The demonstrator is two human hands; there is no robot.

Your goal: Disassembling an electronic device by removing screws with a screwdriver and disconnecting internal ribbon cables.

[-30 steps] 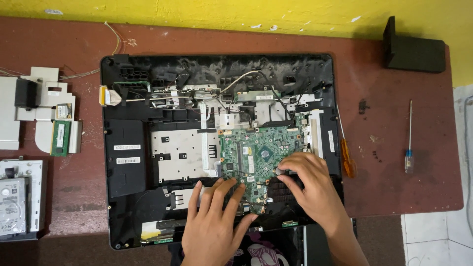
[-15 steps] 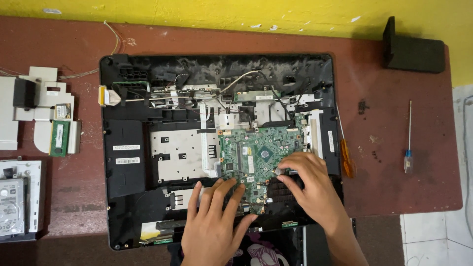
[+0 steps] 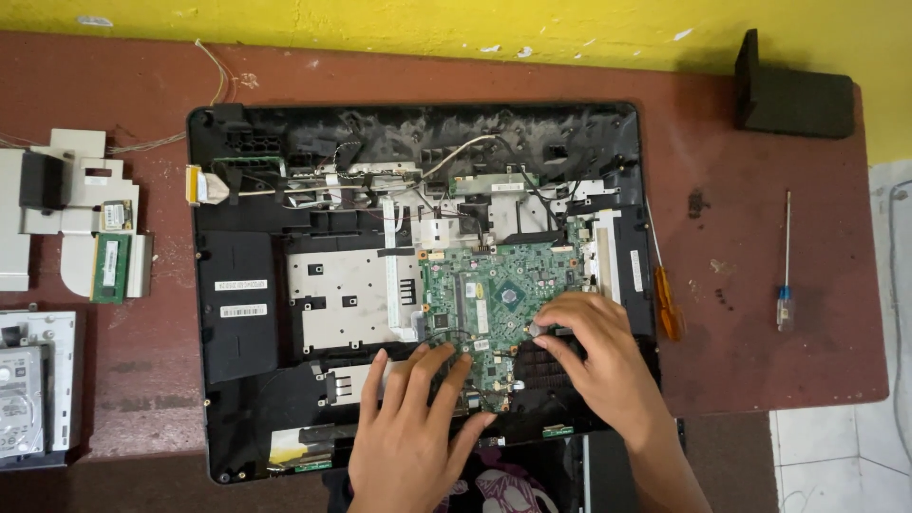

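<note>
Beside the opened casing (image 3: 237, 313), orange screwdriver (image 3: 665, 302), blue screwdriver (image 3: 785, 275); hard drive (image 3: 21, 399) apart

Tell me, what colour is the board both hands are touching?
The circuit board is green, clearest in the head view.

Two white rectangular labels (image 3: 239, 297) stacked on black panel, chassis left.
</note>
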